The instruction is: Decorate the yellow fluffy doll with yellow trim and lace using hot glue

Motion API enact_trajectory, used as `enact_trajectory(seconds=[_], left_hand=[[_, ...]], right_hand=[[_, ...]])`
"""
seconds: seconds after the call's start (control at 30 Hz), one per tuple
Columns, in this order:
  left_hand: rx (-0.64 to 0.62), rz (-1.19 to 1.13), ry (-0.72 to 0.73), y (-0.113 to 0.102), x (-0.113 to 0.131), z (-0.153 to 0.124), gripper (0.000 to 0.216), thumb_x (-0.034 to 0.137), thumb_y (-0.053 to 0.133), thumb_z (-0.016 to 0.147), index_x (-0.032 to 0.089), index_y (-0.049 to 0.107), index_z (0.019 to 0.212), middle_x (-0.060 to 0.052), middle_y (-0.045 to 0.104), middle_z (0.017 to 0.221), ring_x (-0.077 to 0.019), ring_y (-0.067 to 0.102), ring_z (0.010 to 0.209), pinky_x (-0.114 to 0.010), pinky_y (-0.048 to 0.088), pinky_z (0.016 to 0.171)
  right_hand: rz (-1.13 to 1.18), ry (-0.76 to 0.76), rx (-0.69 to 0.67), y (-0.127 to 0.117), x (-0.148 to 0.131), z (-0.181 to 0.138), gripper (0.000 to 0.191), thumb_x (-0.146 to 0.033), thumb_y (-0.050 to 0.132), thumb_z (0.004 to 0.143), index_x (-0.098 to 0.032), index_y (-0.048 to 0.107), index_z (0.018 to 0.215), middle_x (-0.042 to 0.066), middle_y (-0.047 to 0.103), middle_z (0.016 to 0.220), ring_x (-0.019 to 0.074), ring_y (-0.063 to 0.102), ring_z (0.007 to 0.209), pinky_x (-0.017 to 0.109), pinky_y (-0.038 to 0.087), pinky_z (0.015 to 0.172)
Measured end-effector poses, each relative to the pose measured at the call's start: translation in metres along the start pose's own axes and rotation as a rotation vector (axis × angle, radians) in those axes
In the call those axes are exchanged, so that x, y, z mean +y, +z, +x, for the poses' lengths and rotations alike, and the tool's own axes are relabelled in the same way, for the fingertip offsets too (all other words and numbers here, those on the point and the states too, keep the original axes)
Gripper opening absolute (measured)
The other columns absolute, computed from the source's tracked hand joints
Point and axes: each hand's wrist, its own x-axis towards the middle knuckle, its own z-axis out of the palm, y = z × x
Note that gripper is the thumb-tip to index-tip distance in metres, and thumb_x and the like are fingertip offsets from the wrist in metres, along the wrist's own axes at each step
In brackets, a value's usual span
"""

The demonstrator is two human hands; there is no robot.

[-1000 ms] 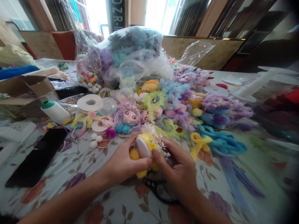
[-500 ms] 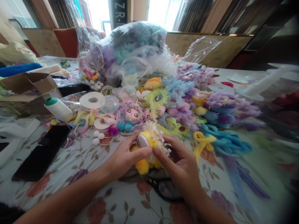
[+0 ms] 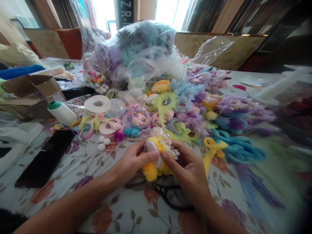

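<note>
Above the white, flower-patterned counter point(image 3: 80, 162), I saw the left hand point(image 3: 130, 161) and right hand point(image 3: 190, 165) with fingers point(image 3: 152, 156) gripping a fluffy yellow ornament point(image 3: 160, 168) with a white oval disc point(image 3: 151, 146).

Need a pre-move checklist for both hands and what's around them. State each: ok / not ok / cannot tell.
1. Left hand gripping the yellow piece: ok.
2. Right hand on the same piece: ok, holding its other side.
3. White oval in sight: ok, mostly; left thumb overlaps its lower part.
4. Space by the right hand clear: not ok, black loop lies close by on the cloth; contact unclear.
5. Phone clear of both hands: ok, well off to the left.
6. Underside of the yellow piece sound: cannot tell, hidden.
</note>
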Motion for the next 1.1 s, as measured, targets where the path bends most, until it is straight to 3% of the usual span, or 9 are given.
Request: enact_trajectory(seconds=[0.3, 0.5, 0.7, 0.83, 0.97, 1.1], left_hand=[[-0.024, -0.107, -0.042, 0.0004, -0.0002, 0.0012, 0.038, 0.041, 0.071, 0.082, 0.016, 0.067, 0.111, -0.009, 0.071, 0.11, -0.0258, 0.066, 0.099, -0.033, 0.053, 0.083], [0.003, -0.166, -0.068, 0.0002, -0.0003, 0.0016, 0.031, 0.043, 0.069, 0.083, 0.017, 0.069, 0.101, -0.006, 0.071, 0.097, -0.0235, 0.067, 0.092, -0.034, 0.053, 0.083], [-0.012, -0.172, -0.053, -0.0016, -0.003, 0.0033, 0.029, 0.043, 0.07, 0.083, 0.016, 0.068, 0.094, -0.005, 0.069, 0.09, -0.0212, 0.066, 0.086, -0.032, 0.051, 0.079], [-0.004, -0.116, -0.053, -0.0021, -0.0053, 0.0039, 0.033, 0.043, 0.071, 0.084, 0.017, 0.067, 0.105, -0.007, 0.07, 0.103, -0.0215, 0.065, 0.091, -0.03, 0.049, 0.077], [-0.012, -0.088, -0.022, -0.0013, -0.0059, 0.0032, 0.036, 0.041, 0.072, 0.084, 0.019, 0.067, 0.112, -0.008, 0.07, 0.116, -0.0258, 0.063, 0.106, -0.031, 0.048, 0.086], [-0.024, -0.092, -0.021, -0.0014, -0.0052, 0.0035, 0.036, 0.04, 0.072, 0.084, 0.02, 0.067, 0.113, -0.008, 0.069, 0.117, -0.0292, 0.062, 0.111, -0.034, 0.048, 0.088]], right_hand=[[-0.011, -0.043, 0.01, 0.001, 0.0039, -0.0021, 0.019, -0.036, 0.07, 0.082, -0.023, 0.069, 0.096, 0.003, 0.071, 0.094, 0.0206, 0.068, 0.079, 0.028, 0.056, 0.062], [-0.02, 0.026, -0.04, -0.0002, 0.0069, -0.0042, 0.031, -0.042, 0.068, 0.083, -0.02, 0.067, 0.106, 0.007, 0.072, 0.101, 0.0213, 0.068, 0.077, 0.031, 0.056, 0.062], [-0.024, -0.051, -0.067, 0.0009, 0.007, -0.0042, 0.035, -0.035, 0.072, 0.079, -0.023, 0.065, 0.111, 0.005, 0.07, 0.106, 0.0211, 0.068, 0.083, 0.028, 0.054, 0.061], [-0.051, -0.045, -0.018, 0.0014, 0.0078, -0.0047, 0.03, -0.037, 0.072, 0.08, -0.023, 0.065, 0.106, 0.004, 0.069, 0.101, 0.0212, 0.067, 0.085, 0.028, 0.054, 0.063], [-0.045, -0.05, 0.0, 0.0019, 0.0073, -0.0038, 0.02, -0.033, 0.069, 0.084, -0.024, 0.067, 0.101, 0.002, 0.07, 0.097, 0.0207, 0.067, 0.085, 0.028, 0.054, 0.067], [-0.014, -0.038, -0.013, 0.0014, 0.0064, -0.0045, 0.017, -0.032, 0.067, 0.085, -0.024, 0.067, 0.101, 0.002, 0.071, 0.097, 0.0213, 0.068, 0.086, 0.028, 0.053, 0.065]])
